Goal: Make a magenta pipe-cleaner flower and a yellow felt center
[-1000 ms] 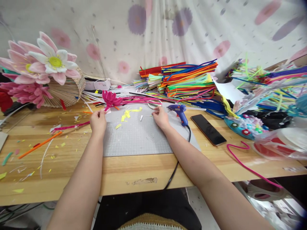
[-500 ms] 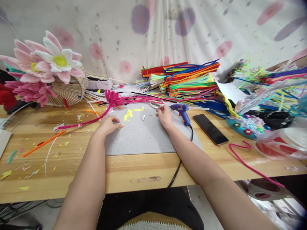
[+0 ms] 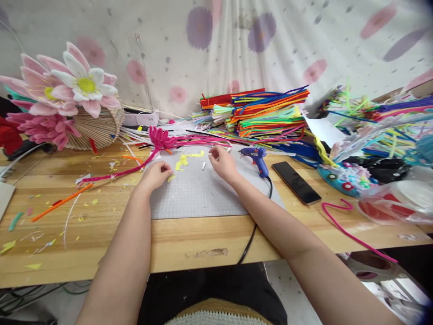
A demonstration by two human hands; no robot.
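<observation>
My left hand (image 3: 156, 175) is over the left edge of a grey cutting mat (image 3: 199, 198), with thumb and fingers pinched together. Whatever is in that pinch, if anything, is too small to make out. Just beside its fingertips lies a small yellow scrap (image 3: 171, 178). Over the upper middle of the mat, my right hand (image 3: 223, 163) has its fingers curled toward the thumb, their contents hidden. Between the hands lie yellow paper pieces (image 3: 183, 160) and a small white piece (image 3: 203, 166). A magenta fuzzy flower (image 3: 160, 139) with a long stem rests beyond my left hand.
Right of my right hand lies a blue glue gun (image 3: 256, 158), its cord running off the front edge. Beside it is a phone (image 3: 296, 182). Bundles of pipe cleaners (image 3: 270, 110) line the back. A basket (image 3: 98, 126) with large flowers stands left; an orange stick (image 3: 61, 203) lies nearer.
My right hand has moved left, away from the glue gun. My left hand's fingers have drawn back and curled together, leaving the small yellow scrap in plain sight.
</observation>
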